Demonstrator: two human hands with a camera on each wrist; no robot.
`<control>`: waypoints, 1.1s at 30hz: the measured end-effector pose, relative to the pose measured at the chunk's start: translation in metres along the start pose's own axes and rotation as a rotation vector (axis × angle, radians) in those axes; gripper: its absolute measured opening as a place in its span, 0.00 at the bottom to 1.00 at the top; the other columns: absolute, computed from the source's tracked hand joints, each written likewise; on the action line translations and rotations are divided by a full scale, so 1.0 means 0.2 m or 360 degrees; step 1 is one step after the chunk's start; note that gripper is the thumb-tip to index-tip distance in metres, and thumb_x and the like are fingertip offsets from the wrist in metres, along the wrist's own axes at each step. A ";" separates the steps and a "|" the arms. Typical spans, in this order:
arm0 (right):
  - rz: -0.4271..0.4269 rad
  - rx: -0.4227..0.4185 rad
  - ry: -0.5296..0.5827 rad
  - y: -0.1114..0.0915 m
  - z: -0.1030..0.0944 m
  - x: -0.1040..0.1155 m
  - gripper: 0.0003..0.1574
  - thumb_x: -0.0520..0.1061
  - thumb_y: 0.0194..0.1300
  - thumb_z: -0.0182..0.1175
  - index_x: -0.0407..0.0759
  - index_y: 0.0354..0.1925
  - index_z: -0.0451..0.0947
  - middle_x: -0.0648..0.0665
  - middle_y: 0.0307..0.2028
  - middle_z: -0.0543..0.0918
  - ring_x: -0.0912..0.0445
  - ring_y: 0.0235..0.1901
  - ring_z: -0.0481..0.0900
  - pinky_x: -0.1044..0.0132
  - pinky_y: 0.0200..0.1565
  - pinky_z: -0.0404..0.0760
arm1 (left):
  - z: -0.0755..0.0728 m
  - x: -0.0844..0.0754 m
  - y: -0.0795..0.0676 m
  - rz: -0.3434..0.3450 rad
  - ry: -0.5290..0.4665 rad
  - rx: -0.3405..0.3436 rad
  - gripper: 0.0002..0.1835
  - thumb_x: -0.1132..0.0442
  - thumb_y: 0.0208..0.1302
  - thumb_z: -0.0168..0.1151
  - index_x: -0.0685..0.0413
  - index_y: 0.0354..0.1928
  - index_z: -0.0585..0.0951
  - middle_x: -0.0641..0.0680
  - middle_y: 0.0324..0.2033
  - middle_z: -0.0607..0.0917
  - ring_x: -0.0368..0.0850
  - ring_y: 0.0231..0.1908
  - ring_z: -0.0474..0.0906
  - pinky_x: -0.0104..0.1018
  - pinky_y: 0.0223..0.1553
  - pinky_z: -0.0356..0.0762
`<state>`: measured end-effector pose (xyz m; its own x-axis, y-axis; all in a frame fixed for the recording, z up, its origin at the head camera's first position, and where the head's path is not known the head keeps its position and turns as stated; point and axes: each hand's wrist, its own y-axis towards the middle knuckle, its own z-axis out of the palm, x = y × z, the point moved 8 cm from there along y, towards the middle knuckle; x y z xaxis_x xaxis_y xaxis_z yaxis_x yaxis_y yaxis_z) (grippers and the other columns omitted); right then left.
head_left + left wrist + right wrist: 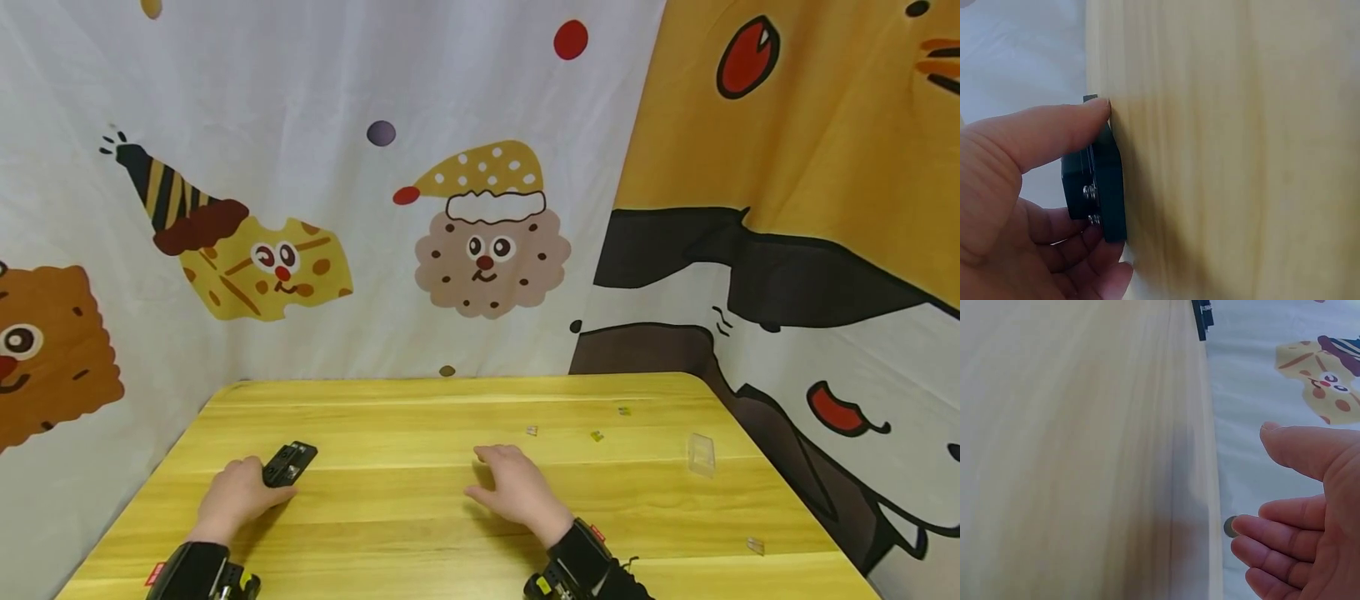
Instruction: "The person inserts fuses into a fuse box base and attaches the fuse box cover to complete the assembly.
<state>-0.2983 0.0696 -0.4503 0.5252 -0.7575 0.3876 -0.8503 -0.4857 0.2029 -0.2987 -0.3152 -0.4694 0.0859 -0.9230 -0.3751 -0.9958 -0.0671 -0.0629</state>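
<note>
On the left of the table, my left hand (238,498) grips a flat black block (289,464) between its thumb and fingers. The left wrist view shows the thumb (1079,125) over one end of the black block (1110,187) and the fingers curled at the other end. Small metal screws (1090,192) show along its side. Near the middle of the table my right hand (517,490) holds nothing, thumb and fingers spread apart and loosely bent. The right wrist view has the hand (1310,531) beside the wooden surface, with an end of the black block (1200,319) at the top.
Small yellow-green pieces (597,436) and a pale clear piece (532,431) lie beyond my right hand. To the right are a clear plastic box (701,455) and another small clear piece (755,546). A printed curtain (315,100) hangs behind the table (390,533).
</note>
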 end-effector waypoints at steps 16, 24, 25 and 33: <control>-0.0014 0.0024 0.0031 0.05 0.05 0.08 0.38 0.57 0.64 0.67 0.37 0.63 0.74 0.40 0.56 0.80 0.44 0.58 0.75 0.52 0.58 0.73 | -0.02 0.01 0.01 -0.0020 -0.0126 -0.0046 0.25 0.49 0.50 0.73 0.66 0.30 0.75 0.54 0.24 0.77 0.50 0.25 0.71 0.43 0.29 0.68; -0.0016 0.0042 0.0054 0.05 0.06 0.10 0.38 0.58 0.64 0.66 0.38 0.64 0.73 0.41 0.57 0.80 0.45 0.59 0.74 0.53 0.58 0.73 | -0.02 -0.07 0.01 0.0030 -0.0187 -0.0074 0.26 0.49 0.49 0.75 0.67 0.35 0.80 0.53 0.26 0.80 0.48 0.26 0.72 0.42 0.29 0.69; -0.0015 0.0041 0.0056 0.05 0.06 0.10 0.38 0.58 0.64 0.67 0.38 0.64 0.73 0.41 0.57 0.80 0.45 0.59 0.74 0.52 0.58 0.73 | -0.02 -0.08 0.01 0.0036 -0.0195 -0.0075 0.27 0.49 0.48 0.75 0.68 0.37 0.80 0.53 0.27 0.80 0.48 0.27 0.72 0.41 0.29 0.70; -0.0026 0.0017 0.0071 0.06 0.06 0.10 0.37 0.57 0.63 0.68 0.39 0.64 0.74 0.42 0.57 0.79 0.46 0.59 0.74 0.54 0.58 0.73 | -0.05 -0.27 -0.02 0.0182 -0.0274 -0.0121 0.27 0.52 0.45 0.78 0.68 0.40 0.82 0.54 0.30 0.82 0.47 0.29 0.73 0.41 0.31 0.71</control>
<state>-0.2977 0.0429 -0.4503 0.5369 -0.7293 0.4241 -0.8410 -0.5026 0.2003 -0.2997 -0.2686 -0.4404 -0.0301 -0.8482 -0.5287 -0.9984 0.0001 0.0567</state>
